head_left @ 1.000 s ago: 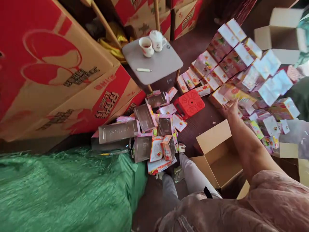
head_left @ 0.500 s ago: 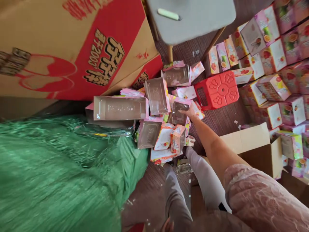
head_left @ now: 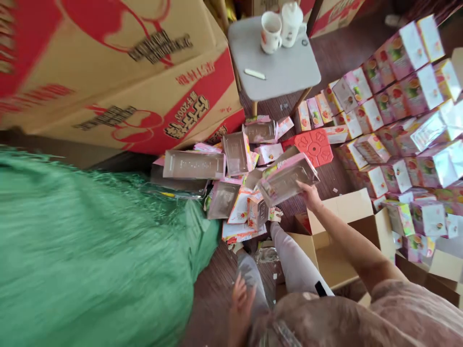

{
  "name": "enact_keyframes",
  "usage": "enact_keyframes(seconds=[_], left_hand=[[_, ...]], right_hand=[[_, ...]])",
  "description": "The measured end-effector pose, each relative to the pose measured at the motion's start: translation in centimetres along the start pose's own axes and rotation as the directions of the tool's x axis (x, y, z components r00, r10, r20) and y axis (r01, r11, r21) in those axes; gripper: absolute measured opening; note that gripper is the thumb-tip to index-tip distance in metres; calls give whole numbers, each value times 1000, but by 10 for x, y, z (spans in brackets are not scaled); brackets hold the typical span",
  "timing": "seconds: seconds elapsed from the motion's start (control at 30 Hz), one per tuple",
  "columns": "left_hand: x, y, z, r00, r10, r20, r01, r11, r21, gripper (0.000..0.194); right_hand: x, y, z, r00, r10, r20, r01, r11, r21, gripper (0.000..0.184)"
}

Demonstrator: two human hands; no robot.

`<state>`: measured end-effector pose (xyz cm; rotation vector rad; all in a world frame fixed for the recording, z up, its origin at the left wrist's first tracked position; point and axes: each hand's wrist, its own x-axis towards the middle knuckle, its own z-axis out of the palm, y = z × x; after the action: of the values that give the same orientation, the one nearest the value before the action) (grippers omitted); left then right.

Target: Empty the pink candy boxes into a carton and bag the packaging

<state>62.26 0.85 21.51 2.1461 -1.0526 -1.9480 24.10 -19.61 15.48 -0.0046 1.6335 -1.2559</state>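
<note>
One package was in the right hand [head_left: 310, 196], just right of the middle of the frame, with the fingers pinching the lower right side of that clear-fronted package [head_left: 284, 183]. Half a second before, the same hand had been down among the packaging heap; by this moment it held the package tilted over the heap's right side, its pink printed edge uppermost, so that piece was in the grasp rather than merely being reached for. The left hand [head_left: 243, 295], which had barely shown at the bottom edge, had come into fuller view at lower centre, blurred, its fingers loosely spread and holding nothing that could be made out. Under and left of the package spread the packaging heap [head_left: 193, 165], made up of similar see-through pieces and printed card, near the person's feet. Just behind the package, right of centre, sat a red stool [head_left: 314, 146], partly hidden by it. An open cardboard box [head_left: 334, 258] stood beside the right forearm at lower right, while rows of fruit-printed boxes [head_left: 401, 53] filled the right of the frame. Farther out, a grey surface [head_left: 249, 48] at upper centre bore two white mugs [head_left: 271, 33] and a pale stick [head_left: 255, 73]; large red-and-brown cartons [head_left: 144, 86] took the upper left, and green sheeting [head_left: 90, 241] covered the lower left.
</note>
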Motion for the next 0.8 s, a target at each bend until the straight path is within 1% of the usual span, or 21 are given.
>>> enact_keyframes(seconds=[0.03,0.07,0.1,0.13,0.17,0.2,0.23,0.27,0.33,0.43,0.47,0.5,0.53,0.57,0.6,0.63,0.67,0.7,0.73,0.77,0.8], left_hand=[[1,14,2,998,-17,-65,13,998,-54,81],[2,32,2,994,-14,-104,1,992,-123,95],[1,53,0,993,28,-113,-48,983,-178,113],[0,74,-3,991,82,-103,-104,969,-223,127],[-3,96,-9,983,154,-102,-177,947,-269,135],[-8,115,-16,968,224,-115,-249,921,-299,141],[-13,133,-25,940,304,-156,-338,893,-298,144],[-20,147,-35,912,367,-184,-408,858,-312,142],[-37,168,-53,849,469,-241,-528,765,-368,140],[-64,182,-80,770,523,-365,-638,642,-425,131],[-72,184,-89,744,531,-405,-668,620,-413,123],[-79,185,-99,719,541,-436,-694,600,-399,113],[-87,186,-110,693,556,-460,-720,574,-390,104],[-94,187,-123,662,572,-484,-748,541,-384,96],[-101,187,-138,630,583,-513,-776,506,-378,91],[-109,186,-153,601,585,-544,-798,473,-373,88],[-116,184,-169,578,576,-578,-815,445,-372,85],[-123,180,-184,560,557,-613,-827,422,-372,82],[-129,176,-197,547,529,-649,-834,405,-373,79],[-135,171,-209,538,493,-683,-839,385,-383,75],[-139,165,-219,531,452,-717,-844,356,-400,71]], right_hand=[[-29,-7,-4,996,80,45,-82,995,57,42],[-59,-11,-6,984,159,84,-167,981,99,37],[-89,-13,-6,964,234,125,-249,960,127,33],[-118,-12,-4,940,298,164,-322,935,147,29],[-146,-10,0,916,348,201,-381,910,163,26],[-172,-7,5,895,380,234,-425,886,184,25],[-196,-4,12,881,394,263,-451,867,211,25],[-216,-1,21,872,392,293,-464,853,240,27],[-248,4,40,866,356,351,-463,835,296,32],[-280,3,71,846,274,458,-441,843,309,42],[-290,1,79,824,253,507,-436,855,282,46],[-300,-3,86,788,243,566,-433,872,229,50],[-310,-9,90,731,248,636,-425,894,140,55],[-321,-16,92,649,273,710,-401,916,14,61],[-333,-25,92,542,322,776,-345,927,-144,66],[-344,-35,90,429,382,819,-243,922,-303,68],[-354,-48,89,338,435,835,-99,898,-428,65],[-362,-62,88,294,458,839,52,869,-493,58],[-369,-77,90,304,429,851,181,850,-494,49],[-373,-92,94,355,341,871,278,850,-446,40],[-375,-107,101,427,202,882,356,859,-369,36]])
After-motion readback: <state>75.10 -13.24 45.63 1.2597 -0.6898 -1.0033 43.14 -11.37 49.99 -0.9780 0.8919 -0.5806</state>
